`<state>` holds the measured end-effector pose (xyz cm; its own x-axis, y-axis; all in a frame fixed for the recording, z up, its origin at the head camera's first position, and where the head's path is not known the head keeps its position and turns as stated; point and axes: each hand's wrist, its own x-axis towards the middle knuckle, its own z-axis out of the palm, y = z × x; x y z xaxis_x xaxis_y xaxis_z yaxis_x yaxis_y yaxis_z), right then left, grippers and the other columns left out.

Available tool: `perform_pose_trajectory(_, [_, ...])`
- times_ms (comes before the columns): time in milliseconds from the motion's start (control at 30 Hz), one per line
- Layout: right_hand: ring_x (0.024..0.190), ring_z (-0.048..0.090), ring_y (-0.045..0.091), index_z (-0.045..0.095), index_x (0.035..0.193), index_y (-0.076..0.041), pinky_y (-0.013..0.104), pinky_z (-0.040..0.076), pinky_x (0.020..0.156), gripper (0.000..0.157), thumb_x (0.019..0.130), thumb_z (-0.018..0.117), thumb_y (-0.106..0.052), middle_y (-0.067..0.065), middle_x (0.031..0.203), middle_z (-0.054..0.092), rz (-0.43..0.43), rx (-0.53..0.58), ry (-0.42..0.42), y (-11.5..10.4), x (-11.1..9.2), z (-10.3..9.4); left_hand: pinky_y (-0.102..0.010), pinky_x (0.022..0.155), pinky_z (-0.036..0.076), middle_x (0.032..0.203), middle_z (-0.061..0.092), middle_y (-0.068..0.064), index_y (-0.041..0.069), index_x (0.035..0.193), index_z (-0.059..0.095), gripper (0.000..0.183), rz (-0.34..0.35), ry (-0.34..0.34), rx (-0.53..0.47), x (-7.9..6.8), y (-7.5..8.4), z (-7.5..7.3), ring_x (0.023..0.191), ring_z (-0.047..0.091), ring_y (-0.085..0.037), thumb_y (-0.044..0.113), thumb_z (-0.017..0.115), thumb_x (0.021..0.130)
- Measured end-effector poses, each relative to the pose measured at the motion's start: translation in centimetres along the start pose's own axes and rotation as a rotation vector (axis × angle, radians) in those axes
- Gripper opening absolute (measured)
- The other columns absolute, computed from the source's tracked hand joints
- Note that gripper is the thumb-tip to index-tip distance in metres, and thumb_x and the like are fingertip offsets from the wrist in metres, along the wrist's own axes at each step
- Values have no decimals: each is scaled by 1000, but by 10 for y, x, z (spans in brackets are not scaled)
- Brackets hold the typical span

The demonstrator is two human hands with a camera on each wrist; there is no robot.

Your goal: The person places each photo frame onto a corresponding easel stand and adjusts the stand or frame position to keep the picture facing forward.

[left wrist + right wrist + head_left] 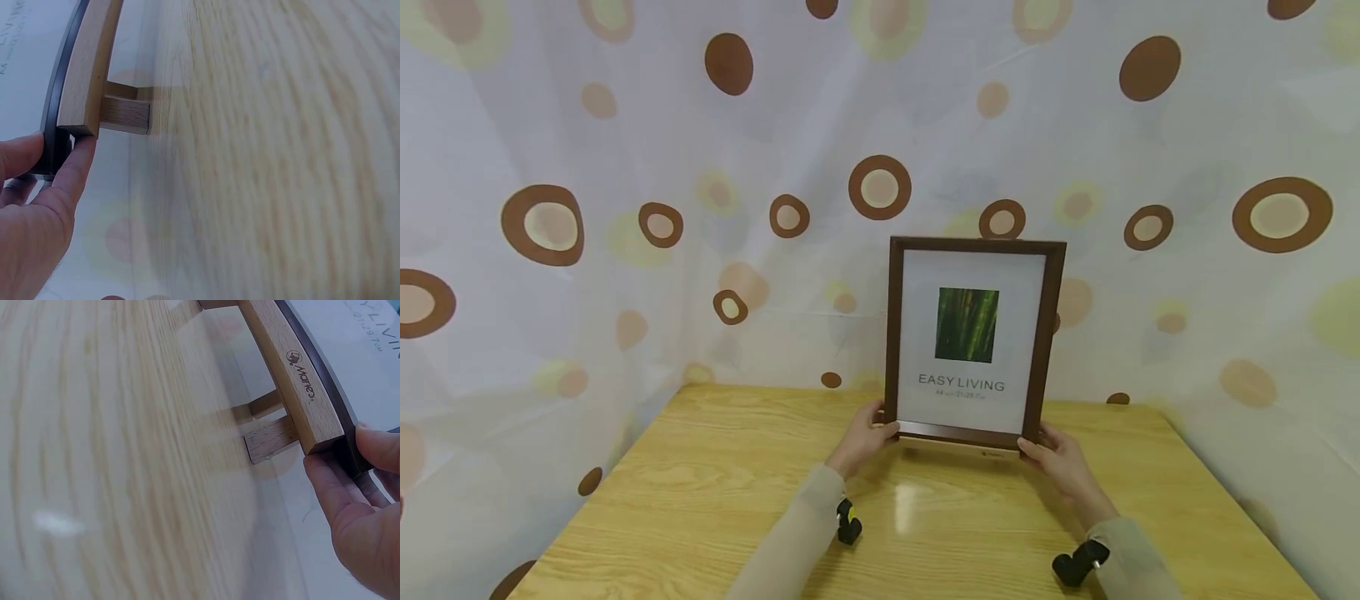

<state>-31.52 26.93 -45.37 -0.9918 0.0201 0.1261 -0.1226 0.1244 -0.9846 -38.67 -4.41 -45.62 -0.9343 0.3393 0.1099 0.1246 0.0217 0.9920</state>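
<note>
A dark brown picture frame (973, 265) stands upright, leaning slightly back, with a white sheet reading "EASY LIVING" and a green picture inside. Beneath its lower edge runs the light wooden ledge (300, 384) of a small tabletop easel, whose short feet (125, 114) meet the table. My left hand (861, 440) grips the frame's lower left corner, thumb in front, with a finger touching the ledge's end. At the lower right corner, my right hand (1063, 468) holds the frame likewise, thumb on the front. The easel's upper part is hidden behind the frame.
The wooden table (700, 492) has light yellow grain and reaches back to a white curtain (820, 100) with brown and pale spots, which also hangs along both sides. Black wrist mounts (1078, 562) sit on both sleeves.
</note>
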Motion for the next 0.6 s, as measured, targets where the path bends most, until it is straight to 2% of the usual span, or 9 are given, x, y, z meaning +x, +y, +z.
perform_pose_trajectory(233, [106, 53, 15, 25, 141, 1, 29, 47, 85, 60, 91, 56, -13, 27, 135, 35, 30, -7, 2, -4, 7, 10, -32, 82, 49, 116, 46, -19, -2, 130, 39, 42, 3, 11, 35, 1, -1, -11, 100, 54, -26, 5, 54, 91])
perform_pose_trajectory(600, [110, 50, 23, 27, 140, 2, 28, 48, 84, 59, 90, 56, -11, 27, 134, 36, 24, 2, -8, 3, 14, 25, -31, 81, 49, 115, 47, -20, -3, 126, 42, 39, 15, 36, 13, -5, -5, -25, 99, 54, -27, 1, 54, 89])
